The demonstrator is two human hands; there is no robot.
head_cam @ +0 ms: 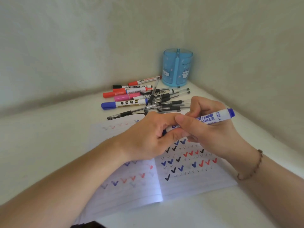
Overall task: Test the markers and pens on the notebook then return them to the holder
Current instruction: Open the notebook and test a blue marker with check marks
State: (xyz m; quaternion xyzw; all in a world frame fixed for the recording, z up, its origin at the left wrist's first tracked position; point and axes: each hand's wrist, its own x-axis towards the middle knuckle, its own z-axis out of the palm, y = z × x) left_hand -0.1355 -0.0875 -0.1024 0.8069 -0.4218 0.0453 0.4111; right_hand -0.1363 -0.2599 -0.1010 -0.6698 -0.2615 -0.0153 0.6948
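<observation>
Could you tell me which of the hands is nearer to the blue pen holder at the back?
Right. The right hand, gripping the blue marker, sits just in front of the holder; the left hand lies farther forward and to the left.

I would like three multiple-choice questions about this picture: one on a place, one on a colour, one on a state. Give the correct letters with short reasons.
1. Where does the translucent blue plastic pen holder stand?
A. in the far corner, behind the pile of markers and pens
B. on the open lined notebook
C. under the left hand

2. What colour is the end of the white marker that both hands hold?
A. red
B. blue
C. pink

3. What is inside the holder?
A. many pens
B. one marker
C. nothing visible

Answers:
1 A: it stands near the wall corner, beyond the pile.
2 B: the end that sticks out past the right hand is blue.
3 C: through its clear walls no pen shows; all of them lie on the table.
</observation>
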